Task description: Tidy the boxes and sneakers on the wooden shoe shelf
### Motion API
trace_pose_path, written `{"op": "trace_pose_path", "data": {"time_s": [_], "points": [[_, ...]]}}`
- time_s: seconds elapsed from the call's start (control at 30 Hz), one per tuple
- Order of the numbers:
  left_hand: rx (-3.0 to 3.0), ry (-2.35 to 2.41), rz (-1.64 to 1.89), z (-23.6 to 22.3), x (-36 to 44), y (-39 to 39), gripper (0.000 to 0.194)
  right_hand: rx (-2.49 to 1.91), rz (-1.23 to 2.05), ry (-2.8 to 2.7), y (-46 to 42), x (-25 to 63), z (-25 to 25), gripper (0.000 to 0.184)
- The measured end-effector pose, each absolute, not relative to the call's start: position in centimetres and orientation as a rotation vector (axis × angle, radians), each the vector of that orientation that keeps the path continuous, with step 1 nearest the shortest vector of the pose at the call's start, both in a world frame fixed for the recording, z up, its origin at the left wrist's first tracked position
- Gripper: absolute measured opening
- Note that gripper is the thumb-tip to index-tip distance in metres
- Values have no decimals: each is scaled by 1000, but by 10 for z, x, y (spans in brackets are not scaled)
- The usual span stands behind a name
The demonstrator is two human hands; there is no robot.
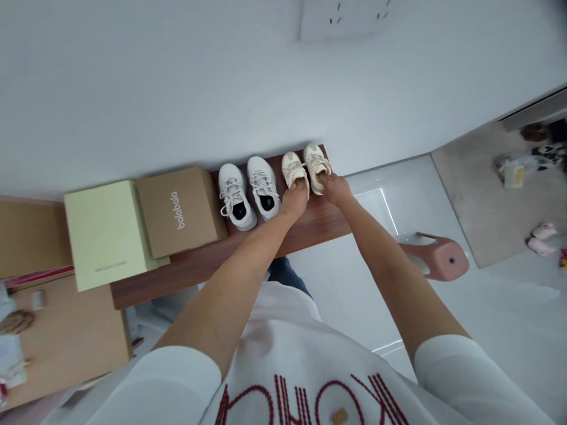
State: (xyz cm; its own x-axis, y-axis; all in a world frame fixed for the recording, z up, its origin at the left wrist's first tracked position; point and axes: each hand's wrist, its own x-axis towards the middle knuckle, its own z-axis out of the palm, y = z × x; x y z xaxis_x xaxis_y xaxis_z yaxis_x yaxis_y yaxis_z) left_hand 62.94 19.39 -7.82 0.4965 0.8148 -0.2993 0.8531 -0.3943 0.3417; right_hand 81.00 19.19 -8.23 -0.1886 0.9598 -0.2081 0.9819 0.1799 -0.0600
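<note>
Two small cream sneakers stand side by side at the right end of a reddish-brown wooden bench (321, 221), toes toward the wall. My left hand (296, 200) grips the left cream sneaker (292, 167) at its heel and opening. On the right cream sneaker (315, 159), my right hand (336, 189) is closed at the heel opening in the same way. The fingertips of both hands are partly hidden inside the shoes. Just left of them sits a larger pair of white sneakers, a right one (262, 177) and a left one (233, 186), with laces and dark insoles.
Left on the bench are a brown shoebox (177, 212) and a pale yellow box (104, 230). Cardboard boxes (71, 336) stand beyond the bench's left end. A pink stool (443, 258) is on the floor at right, near a beige mat (473, 195). A wall socket (345, 20) is above.
</note>
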Motion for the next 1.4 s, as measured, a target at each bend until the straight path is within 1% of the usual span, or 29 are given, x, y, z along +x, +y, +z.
{"op": "trace_pose_path", "data": {"time_s": [0.1,0.23,0.43,0.63,0.8,0.93,1.03,1.1,1.17,1.23,1.33,1.4], "points": [[2294,1380,-132,-80,631,196,32,1912,-304,2301,193,809,-83,27],[2280,1396,-105,-83,633,197,32,1934,-346,2284,196,807,-85,29],[2228,1418,-103,-95,632,199,31,1937,-284,2272,196,803,-96,26],[2175,1414,-75,-102,630,195,32,1991,-292,2266,191,800,-101,34],[2219,1429,-84,-88,636,197,36,2042,-277,2261,192,791,-88,31],[2258,1316,154,-57,635,193,37,2126,-283,2448,184,785,-63,30],[2242,1149,376,-27,612,174,38,2100,-341,2632,162,776,-38,34],[2204,1048,428,-10,583,151,37,2101,-390,2683,136,765,-26,36],[2143,1018,340,0,546,122,33,2148,-475,2668,105,749,-24,36],[2059,1065,174,2,506,93,31,2184,-632,2620,71,731,-31,34],[1960,1216,-55,-7,451,53,27,2141,-940,2493,26,705,-54,27],[1882,1365,-94,-19,425,34,27,2130,-1096,2416,5,691,-69,24]]}}
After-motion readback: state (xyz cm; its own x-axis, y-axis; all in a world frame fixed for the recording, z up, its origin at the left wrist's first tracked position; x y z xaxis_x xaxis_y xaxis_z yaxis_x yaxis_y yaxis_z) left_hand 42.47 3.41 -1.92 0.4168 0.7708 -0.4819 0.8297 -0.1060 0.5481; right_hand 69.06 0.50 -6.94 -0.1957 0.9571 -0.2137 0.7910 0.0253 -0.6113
